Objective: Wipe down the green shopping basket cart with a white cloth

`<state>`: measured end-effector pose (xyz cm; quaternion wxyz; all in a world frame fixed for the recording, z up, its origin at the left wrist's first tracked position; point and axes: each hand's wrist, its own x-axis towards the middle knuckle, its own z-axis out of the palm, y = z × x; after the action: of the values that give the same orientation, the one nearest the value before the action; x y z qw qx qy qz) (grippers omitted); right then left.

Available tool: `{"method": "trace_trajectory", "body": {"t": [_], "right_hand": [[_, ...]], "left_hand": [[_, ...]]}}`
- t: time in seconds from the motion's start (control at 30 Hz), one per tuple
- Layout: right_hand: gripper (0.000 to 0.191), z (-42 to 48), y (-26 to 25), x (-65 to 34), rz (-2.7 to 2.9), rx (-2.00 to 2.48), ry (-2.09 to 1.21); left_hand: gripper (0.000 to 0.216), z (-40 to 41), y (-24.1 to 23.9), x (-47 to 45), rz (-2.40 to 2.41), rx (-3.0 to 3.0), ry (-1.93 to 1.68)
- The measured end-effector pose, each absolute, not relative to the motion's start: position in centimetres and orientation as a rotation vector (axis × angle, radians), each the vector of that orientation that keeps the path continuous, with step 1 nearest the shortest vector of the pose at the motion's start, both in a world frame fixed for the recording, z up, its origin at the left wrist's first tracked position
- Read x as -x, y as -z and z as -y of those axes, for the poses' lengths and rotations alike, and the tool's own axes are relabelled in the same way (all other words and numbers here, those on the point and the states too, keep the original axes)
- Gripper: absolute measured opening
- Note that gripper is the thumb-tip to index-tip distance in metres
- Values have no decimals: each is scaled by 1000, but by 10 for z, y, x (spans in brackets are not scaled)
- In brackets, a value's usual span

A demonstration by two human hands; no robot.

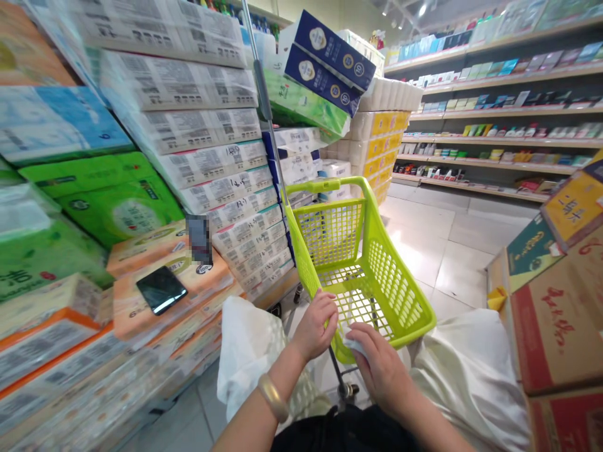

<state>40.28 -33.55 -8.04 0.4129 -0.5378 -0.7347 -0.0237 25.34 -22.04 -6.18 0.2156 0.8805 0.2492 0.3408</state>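
Observation:
A lime-green shopping basket cart (400,301) with lattice walls stands right in front of me, its basket holding nothing that I can see. My left hand (316,323), a gold bangle on its wrist, is closed around the basket's near left rim. Just to the right, my right hand (377,358) pinches a small white tissue or cloth (357,344) against the near corner of the rim. A grey-handled metal pole (262,91) rises from the cart's left side. One caster wheel (347,392) shows below the near corner.
Stacked tissue packs (198,81) rise on the left. A black phone (161,290) lies on an orange pack (127,314). Blue cartons (325,56) tilt atop a pile behind the cart. Red cardboard boxes (556,333) stand at right. Stocked shelves (499,113) line the back beyond the tiled floor (452,251).

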Motion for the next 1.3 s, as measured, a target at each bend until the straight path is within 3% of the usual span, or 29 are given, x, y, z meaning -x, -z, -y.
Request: {"method": "trace_trajectory", "body": {"t": [0.5,0.77,1.1,1.3], "right_hand": [[32,309,99,-439,1754,1723,312],[33,285,95,-383,1902,1609,253],[31,316,98,-443,1767,1693,301],[34,305,94,-399,1767,1634,256]], "left_hand": [[30,209,77,-248,-1013,-2486,-834],[33,205,86,-255,-979,-2475,-849],[30,208,86,-258,-944,-2439,-838],[26,213,87,-261,-898,-2404,-914]]}}
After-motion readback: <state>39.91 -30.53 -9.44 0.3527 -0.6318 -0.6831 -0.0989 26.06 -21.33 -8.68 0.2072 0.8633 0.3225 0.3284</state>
